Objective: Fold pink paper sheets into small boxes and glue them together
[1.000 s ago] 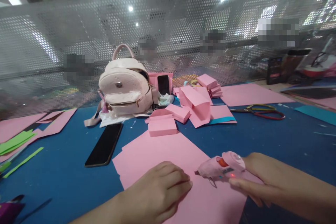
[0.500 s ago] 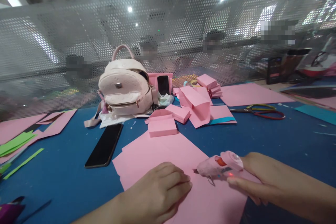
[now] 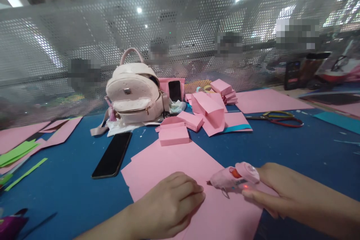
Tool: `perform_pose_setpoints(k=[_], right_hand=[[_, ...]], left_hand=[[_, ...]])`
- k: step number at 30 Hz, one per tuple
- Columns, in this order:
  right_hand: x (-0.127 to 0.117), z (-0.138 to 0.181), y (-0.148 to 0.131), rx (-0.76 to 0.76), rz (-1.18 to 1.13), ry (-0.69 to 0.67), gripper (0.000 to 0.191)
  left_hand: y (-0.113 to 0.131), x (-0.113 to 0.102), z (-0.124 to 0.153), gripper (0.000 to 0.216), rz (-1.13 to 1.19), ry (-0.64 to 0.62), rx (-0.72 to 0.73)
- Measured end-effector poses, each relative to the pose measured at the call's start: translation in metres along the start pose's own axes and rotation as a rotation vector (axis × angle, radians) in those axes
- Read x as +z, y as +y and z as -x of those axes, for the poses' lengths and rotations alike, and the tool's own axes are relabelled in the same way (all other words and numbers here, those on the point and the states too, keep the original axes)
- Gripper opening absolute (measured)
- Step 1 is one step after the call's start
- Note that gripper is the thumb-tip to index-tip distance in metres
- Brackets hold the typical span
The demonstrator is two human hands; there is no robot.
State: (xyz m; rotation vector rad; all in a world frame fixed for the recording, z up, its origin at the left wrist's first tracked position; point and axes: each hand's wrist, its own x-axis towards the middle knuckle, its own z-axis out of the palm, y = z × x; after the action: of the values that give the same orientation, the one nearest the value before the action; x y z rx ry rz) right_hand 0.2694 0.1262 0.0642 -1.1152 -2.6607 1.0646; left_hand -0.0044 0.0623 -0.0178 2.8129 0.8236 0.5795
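My right hand (image 3: 277,191) grips a pink hot glue gun (image 3: 239,175) with a small red light glowing on its side. Its nozzle points left, close to the fingertips of my left hand (image 3: 177,204). Those fingers are curled together and press on pink paper (image 3: 171,161). What lies under the left fingers is partly hidden by the hand. The paper lies flat, as overlapping sheets, on the blue tabletop (image 3: 70,198). Folded pink paper boxes (image 3: 174,135) rest on the far edge of these sheets.
A black phone (image 3: 112,155) lies left of the sheets. Behind stand a cream backpack (image 3: 133,93) and more folded pink paper (image 3: 209,110). Scissors (image 3: 281,118) lie at the right, green paper strips (image 3: 18,153) at the left. A perforated metal screen (image 3: 191,18) closes off the back.
Both hands and the glue gun stay almost in place. The view has shifted very slightly.
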Motion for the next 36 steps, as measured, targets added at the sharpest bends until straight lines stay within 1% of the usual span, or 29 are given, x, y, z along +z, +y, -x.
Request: perform_pose_setpoints(k=[3,6,10,15,19,24,33,36], right_hand=[[0.002,0.002,0.003,0.100,0.044,-0.102,0.047],[0.004,0.003,0.008,0.137,0.070,-0.075,0.056],[0.008,0.001,0.013,0.114,0.097,-0.029,0.054],[0.011,0.002,0.016,0.149,0.079,-0.061,0.052],[0.008,0.002,0.012,0.148,0.112,-0.063,0.054],[0.002,0.001,0.004,0.097,0.136,-0.068,0.053],[0.008,0.007,0.012,0.230,0.111,-0.003,0.056],[0.007,0.007,0.009,0.239,0.105,-0.022,0.056]], left_hand=[[0.000,0.000,0.001,0.037,0.002,0.003,0.006],[0.000,0.000,0.001,0.037,0.000,0.007,0.013],[0.000,0.000,0.000,0.037,-0.006,0.008,0.017],[-0.001,0.001,0.000,0.037,-0.012,0.022,0.019],[-0.001,0.002,0.001,0.038,-0.015,0.023,0.022],[0.000,0.001,0.001,0.036,-0.021,0.025,0.018],[-0.003,0.002,0.001,0.035,-0.015,0.030,0.025],[-0.002,0.002,0.001,0.035,-0.019,0.026,0.021]])
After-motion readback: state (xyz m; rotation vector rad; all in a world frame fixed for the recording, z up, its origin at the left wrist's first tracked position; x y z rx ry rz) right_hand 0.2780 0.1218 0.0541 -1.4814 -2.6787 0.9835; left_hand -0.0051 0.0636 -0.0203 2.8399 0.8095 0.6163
